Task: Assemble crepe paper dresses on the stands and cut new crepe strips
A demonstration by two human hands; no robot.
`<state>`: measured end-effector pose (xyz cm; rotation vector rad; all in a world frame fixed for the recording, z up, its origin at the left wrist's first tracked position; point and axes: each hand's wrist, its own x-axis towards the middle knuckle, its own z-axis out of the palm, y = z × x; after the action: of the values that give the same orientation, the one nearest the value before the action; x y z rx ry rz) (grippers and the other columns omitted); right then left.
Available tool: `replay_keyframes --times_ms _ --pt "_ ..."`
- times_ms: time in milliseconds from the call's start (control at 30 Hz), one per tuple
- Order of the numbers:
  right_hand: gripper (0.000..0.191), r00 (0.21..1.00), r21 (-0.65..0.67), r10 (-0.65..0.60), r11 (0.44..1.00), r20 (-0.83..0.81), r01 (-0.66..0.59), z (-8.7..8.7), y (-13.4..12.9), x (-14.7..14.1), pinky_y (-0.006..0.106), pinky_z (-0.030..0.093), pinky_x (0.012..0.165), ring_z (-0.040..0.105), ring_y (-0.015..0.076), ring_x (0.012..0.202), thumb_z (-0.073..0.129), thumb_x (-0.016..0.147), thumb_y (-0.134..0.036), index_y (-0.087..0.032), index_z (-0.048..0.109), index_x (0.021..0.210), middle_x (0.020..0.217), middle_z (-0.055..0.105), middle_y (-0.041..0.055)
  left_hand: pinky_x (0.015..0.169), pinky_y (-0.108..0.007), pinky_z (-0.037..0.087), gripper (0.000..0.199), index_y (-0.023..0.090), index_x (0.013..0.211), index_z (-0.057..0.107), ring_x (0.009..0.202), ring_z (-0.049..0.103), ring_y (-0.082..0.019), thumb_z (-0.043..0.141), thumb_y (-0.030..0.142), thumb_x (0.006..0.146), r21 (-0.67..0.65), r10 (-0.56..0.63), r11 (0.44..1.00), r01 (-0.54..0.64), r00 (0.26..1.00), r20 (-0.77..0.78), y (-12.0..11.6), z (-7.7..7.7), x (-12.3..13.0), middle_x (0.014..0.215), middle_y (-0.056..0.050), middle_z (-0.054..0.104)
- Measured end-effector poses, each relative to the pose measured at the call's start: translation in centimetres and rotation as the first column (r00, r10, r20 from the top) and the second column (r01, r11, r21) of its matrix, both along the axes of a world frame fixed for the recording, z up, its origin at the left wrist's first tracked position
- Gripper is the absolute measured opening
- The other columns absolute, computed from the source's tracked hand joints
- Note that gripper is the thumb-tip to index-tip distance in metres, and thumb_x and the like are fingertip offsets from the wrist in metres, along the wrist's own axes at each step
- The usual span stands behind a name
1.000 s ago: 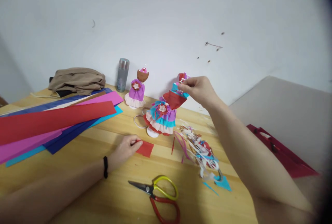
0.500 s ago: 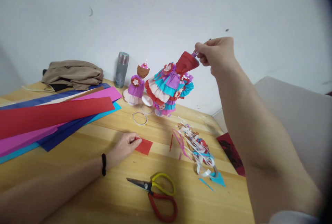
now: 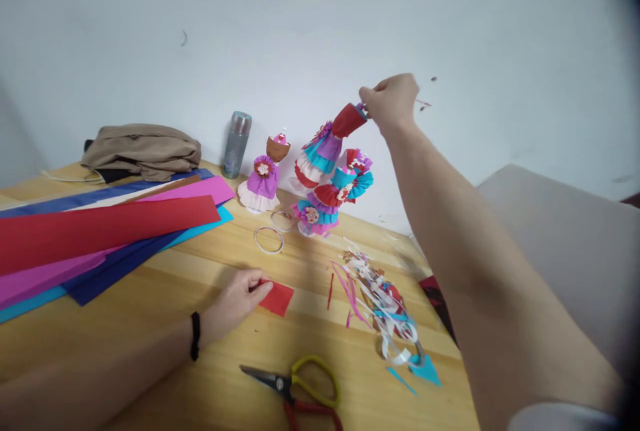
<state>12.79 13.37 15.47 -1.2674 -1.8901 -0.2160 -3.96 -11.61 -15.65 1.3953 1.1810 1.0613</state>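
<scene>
From the head view, your right hand [image 3: 393,101] pinches the top of the red-bodiced figure [image 3: 333,144], which leans, its top to the right. A second ago it was low on the table [image 3: 210,278], in front of the ruffled figure [image 3: 345,184]; now it is farther back, near the wall [image 3: 320,24], between that one and the brown-topped figure [image 3: 263,181]. This looks like a shift of place, not work on the figure itself; you cannot tell whether its base touches down. Your left hand [image 3: 243,294] has stayed put, fingers closed on a red paper piece [image 3: 277,298]. The wall limits you behind, and the neighbours leave little room sideways. Two rings [image 3: 269,252] lie in front. Open wood runs between the red piece and the scissors [image 3: 283,384]; on the right, scraps [image 3: 383,304] lie near the table's edge.
</scene>
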Motion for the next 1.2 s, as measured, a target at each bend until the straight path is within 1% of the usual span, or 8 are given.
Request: replay_keyframes --times_ms 167,333,467,567,767,967,1100,1200 --pt "0.013 0.995 -0.057 -0.096 0.994 0.037 0.098 -2.6 1.9 -2.3 0.039 0.051 0.08 0.068 0.0259 0.082 0.061 0.077 -0.015 -0.008 0.068 0.069 0.072 0.068 0.015 0.053 -0.024 0.023 0.033 0.021 0.06 0.036 0.056 0.027 -0.01 0.051 0.044 0.076 0.01 0.005 1.0 -0.005 1.0 0.001 0.0 0.1 0.1 0.058 0.006 0.027" --pt "0.011 0.981 -0.16 -0.097 0.979 0.168 0.124 -5.1 3.8 -4.1 0.037 0.05 0.084 0.067 0.0256 0.087 0.063 0.082 -0.014 -0.008 0.071 0.077 0.081 0.072 0.0173 0.054 -0.025 0.025 0.027 0.02 0.061 0.04 0.056 0.028 -0.011 0.048 0.042 0.076 0.001 -0.007 1.0 0.007 1.0 -0.004 0.0 0.3 0.2 0.058 0.006 0.029" --pt "0.017 0.977 -0.183 -0.067 0.977 0.203 0.106 -6.3 5.2 -4.9 0.032 0.045 0.086 0.065 0.0198 0.089 0.062 0.084 -0.016 -0.001 0.069 0.083 0.086 0.072 0.019 0.054 -0.025 0.025 0.026 0.02 0.062 0.042 0.057 0.03 -0.011 0.047 0.04 0.076 -0.012 0.002 1.0 -0.002 1.0 -0.022 0.1 0.2 0.2 0.058 0.005 0.031" --pt "0.019 0.976 -0.185 -0.062 0.977 0.207 0.102 -6.8 6.2 -5.1 0.03 0.044 0.086 0.065 0.0174 0.089 0.059 0.085 -0.015 0.001 0.069 0.085 0.089 0.072 0.0185 0.055 -0.026 0.025 0.026 0.019 0.063 0.043 0.058 0.033 -0.012 0.047 0.04 0.077 -0.016 -0.005 1.0 0.004 0.999 -0.036 0.2 -0.1 0.2 0.059 0.004 0.034" --pt "0.017 0.975 -0.185 -0.098 0.973 0.201 0.136 -7.0 7.8 -4.5 0.034 0.049 0.082 0.066 0.0224 0.087 0.058 0.083 -0.011 -0.005 0.074 0.088 0.091 0.072 0.018 0.056 -0.027 0.025 0.027 0.019 0.063 0.042 0.059 0.035 -0.012 0.045 0.041 0.079 -0.056 -0.034 0.998 0.03 0.997 -0.075 0.1 -0.2 0.2 0.059 0.003 0.036" --pt "0.027 0.93 -0.252 -0.152 0.937 0.334 0.244 -7.6 9.0 -2.8 0.031 0.047 0.083 0.066 0.0189 0.089 0.056 0.084 -0.013 0.003 0.073 0.097 0.094 0.073 0.0206 0.059 -0.027 0.027 0.027 0.019 0.065 0.045 0.063 0.038 -0.013 0.041 0.042 0.079 -0.089 -0.037 0.996 0.024 0.988 -0.153 0.1 0.2 0.3 0.062 0.002 0.04" --pt "0.021 0.915 -0.306 -0.149 0.912 0.375 0.274 -7.5 10.0 -1.5 0.03 0.049 0.086 0.067 0.0216 0.09 0.061 0.083 -0.012 0.002 0.074 0.09 0.087 0.074 0.02 0.059 -0.027 0.026 0.026 0.019 0.065 0.043 0.063 0.037 -0.013 0.039 0.041 0.079 -0.115 -0.061 0.993 0.042 0.983 -0.172 0.1 0.4 0.3 0.062 0.003 0.039" --pt "0.021 0.908 -0.325 -0.157 0.899 0.389 0.295 -7.2 10.5 -0.6 0.033 0.05 0.09 0.066 0.0243 0.095 0.062 0.087 -0.015 0.001 0.073 0.094 0.091 0.073 0.0205 0.059 -0.027 0.025 0.026 0.02 0.063 0.04 0.062 0.035 -0.012 0.039 0.04 0.079 -0.106 -0.067 0.993 0.049 0.981 -0.181 0.1 0.5 0.3 0.061 0.003 0.037"
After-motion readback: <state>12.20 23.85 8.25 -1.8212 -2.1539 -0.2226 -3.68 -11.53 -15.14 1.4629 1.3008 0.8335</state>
